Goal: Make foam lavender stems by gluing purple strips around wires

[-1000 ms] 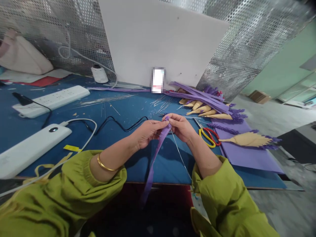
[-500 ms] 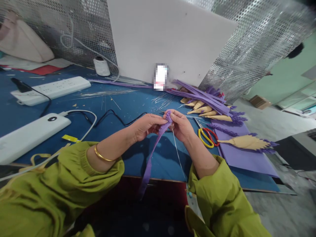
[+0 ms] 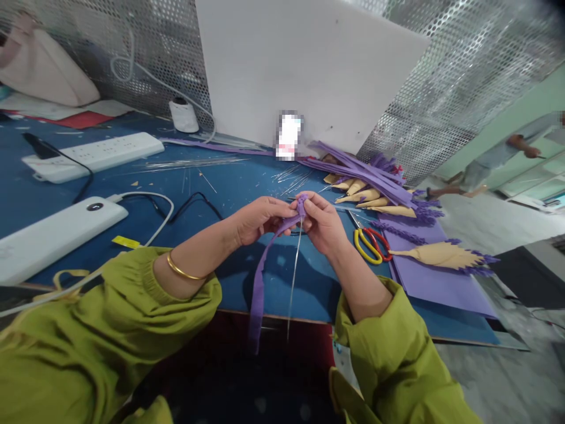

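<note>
Pinched shut between fingers of left hand and right hand — purple strip at top of thin wire — above blue worktop.

One purple strip, one wire

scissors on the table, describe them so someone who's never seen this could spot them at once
On the blue table, look just right of the person's right hand, beside the flat purple sheet. The scissors lie there, the only thing with one yellow and one red handle loop.
</note>
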`<state>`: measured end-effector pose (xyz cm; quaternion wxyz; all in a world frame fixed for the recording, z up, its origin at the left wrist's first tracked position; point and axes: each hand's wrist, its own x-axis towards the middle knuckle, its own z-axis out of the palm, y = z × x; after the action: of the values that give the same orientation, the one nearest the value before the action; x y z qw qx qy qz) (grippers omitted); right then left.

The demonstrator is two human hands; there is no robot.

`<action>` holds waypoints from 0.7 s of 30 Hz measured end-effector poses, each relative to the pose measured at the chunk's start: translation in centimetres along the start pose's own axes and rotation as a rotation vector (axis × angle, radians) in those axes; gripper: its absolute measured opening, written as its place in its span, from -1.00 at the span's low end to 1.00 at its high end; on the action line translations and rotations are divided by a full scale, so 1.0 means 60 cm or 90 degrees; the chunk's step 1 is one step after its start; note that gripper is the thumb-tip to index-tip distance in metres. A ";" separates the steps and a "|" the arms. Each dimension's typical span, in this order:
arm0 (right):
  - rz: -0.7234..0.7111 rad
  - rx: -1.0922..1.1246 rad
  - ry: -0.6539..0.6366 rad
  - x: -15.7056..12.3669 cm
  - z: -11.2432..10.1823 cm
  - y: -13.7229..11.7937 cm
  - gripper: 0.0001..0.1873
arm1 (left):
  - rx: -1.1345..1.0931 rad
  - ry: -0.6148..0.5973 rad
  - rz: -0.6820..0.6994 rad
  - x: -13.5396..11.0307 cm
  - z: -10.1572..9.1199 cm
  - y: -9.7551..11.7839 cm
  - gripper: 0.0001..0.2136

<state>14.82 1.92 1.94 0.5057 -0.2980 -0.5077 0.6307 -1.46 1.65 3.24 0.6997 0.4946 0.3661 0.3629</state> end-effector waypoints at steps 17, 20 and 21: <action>0.063 -0.012 -0.108 -0.001 -0.032 -0.014 -0.67 | 0.059 -0.108 -0.004 -0.004 0.000 -0.007 -0.86; 0.062 -0.025 -0.115 -0.001 -0.032 -0.017 -0.67 | 0.086 -0.112 0.004 -0.005 0.002 -0.007 -0.84; 0.067 -0.033 -0.116 -0.001 -0.032 -0.018 -0.67 | 0.096 -0.113 0.006 -0.006 0.003 -0.007 -0.84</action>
<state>16.91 2.46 2.37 0.4157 -0.2782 -0.5515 0.6675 -1.41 1.17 2.96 0.6885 0.5778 0.3268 0.2923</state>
